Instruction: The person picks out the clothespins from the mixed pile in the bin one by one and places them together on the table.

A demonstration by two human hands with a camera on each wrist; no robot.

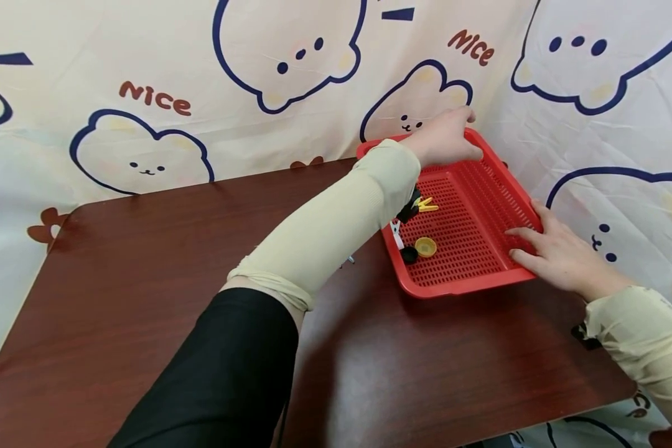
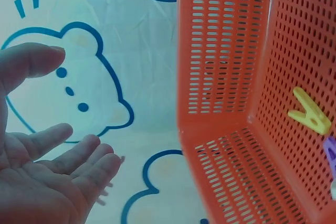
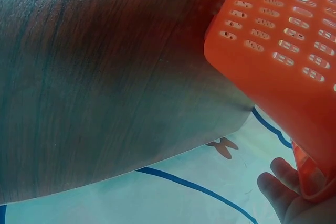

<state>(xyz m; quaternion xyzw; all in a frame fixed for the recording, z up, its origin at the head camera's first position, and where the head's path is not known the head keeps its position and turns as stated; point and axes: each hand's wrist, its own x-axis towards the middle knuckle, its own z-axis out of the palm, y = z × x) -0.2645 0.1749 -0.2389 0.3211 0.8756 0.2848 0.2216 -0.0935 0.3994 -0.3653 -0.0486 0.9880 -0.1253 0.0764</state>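
A red slotted plastic basket stands tilted at the table's right back corner. My right hand grips its right rim, with some fingers inside the wall; in the right wrist view, fingertips show beside the rim. Over the far rim reaches my left hand. The left wrist view shows that hand's fingers spread, apart from the basket and holding nothing. Inside the basket lie a yellow clothespin, a white clip, a yellow round lid-like piece, a black round piece and a purple clip.
The brown table extends to the left and front. A curtain printed with cartoon bears hangs behind and to the right. A small light item shows beside the left sleeve, mostly hidden. A dark object sits by the right sleeve.
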